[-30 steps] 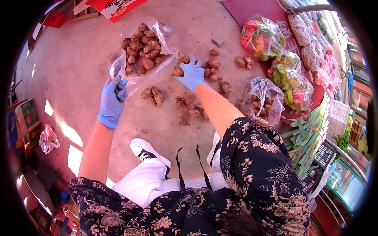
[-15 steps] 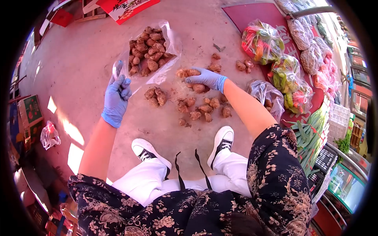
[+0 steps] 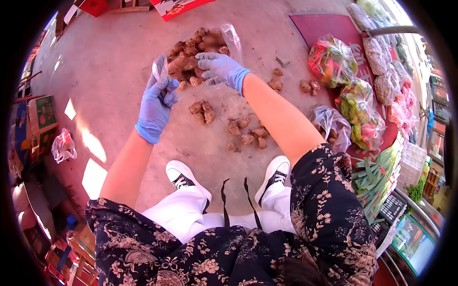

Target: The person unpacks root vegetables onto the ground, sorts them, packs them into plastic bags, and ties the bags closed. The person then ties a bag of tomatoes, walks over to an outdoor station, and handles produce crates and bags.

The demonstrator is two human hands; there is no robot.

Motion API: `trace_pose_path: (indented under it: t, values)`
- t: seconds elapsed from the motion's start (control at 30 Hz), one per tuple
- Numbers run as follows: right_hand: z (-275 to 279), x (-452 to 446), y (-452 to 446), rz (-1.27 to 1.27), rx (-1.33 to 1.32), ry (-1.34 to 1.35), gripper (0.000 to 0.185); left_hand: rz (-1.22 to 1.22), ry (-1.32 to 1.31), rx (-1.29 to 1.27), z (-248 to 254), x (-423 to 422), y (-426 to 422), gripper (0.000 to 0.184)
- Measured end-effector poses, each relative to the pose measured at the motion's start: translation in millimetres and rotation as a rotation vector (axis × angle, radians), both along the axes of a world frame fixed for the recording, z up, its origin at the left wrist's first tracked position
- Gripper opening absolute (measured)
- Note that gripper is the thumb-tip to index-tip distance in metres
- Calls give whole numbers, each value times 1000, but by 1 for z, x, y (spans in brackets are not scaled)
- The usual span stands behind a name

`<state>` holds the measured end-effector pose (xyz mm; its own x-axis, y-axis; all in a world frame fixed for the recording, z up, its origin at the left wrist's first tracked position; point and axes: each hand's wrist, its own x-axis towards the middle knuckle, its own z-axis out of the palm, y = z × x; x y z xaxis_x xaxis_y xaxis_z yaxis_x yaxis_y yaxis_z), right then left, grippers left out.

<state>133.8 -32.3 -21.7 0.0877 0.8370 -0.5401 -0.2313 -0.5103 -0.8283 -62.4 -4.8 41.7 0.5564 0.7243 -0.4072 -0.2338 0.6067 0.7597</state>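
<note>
Blue-gloved, my left hand point(image 3: 156, 105) pinches the near-left edge of a clear plastic bag point(image 3: 232, 42). Brown knobbly tubers point(image 3: 191, 47) fill the bag, which lies open on the floor. Over the bag's right side is my right hand point(image 3: 222, 70), also in a blue glove, its fingers spread and pointing left above the tubers. No tuber shows in its grasp. A loose clump of tubers point(image 3: 202, 112) lies just below the bag. Several more tubers point(image 3: 247, 139) are scattered nearer my feet, and a few point(image 3: 275, 85) lie right of my right hand.
At the right are bags of peppers point(image 3: 332, 61), a clear bag of tubers point(image 3: 331, 126) and bundled green leeks point(image 3: 379, 178). A small plastic bag point(image 3: 63, 145) and printed cartons point(image 3: 43, 114) stand at the left. A red and white box point(image 3: 179, 6) is at the top.
My right hand picked up tubers from the floor, moved left to the bag and opened over it. My left hand stays on the bag's edge. The whole view has shifted somewhat.
</note>
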Motion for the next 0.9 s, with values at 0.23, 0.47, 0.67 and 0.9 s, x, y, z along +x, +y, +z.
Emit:
trace_pose_path:
  t: [0.23, 0.47, 0.67, 0.9]
  values:
    - [-13, 157, -82, 154, -160, -599, 43, -63, -108, 5, -9, 7, 1, 54]
    - [-79, 156, -137, 522, -348, -1337, 107, -140, -77, -5, -20, 12, -9, 51]
    - [-117, 125, -152, 343, -332, -1314, 73, -132, -50, -30, -22, 9, -11, 49]
    - [-98, 132, -150, 375, -238, -1381, 48, -122, 32, -38, -17, 16, -16, 51]
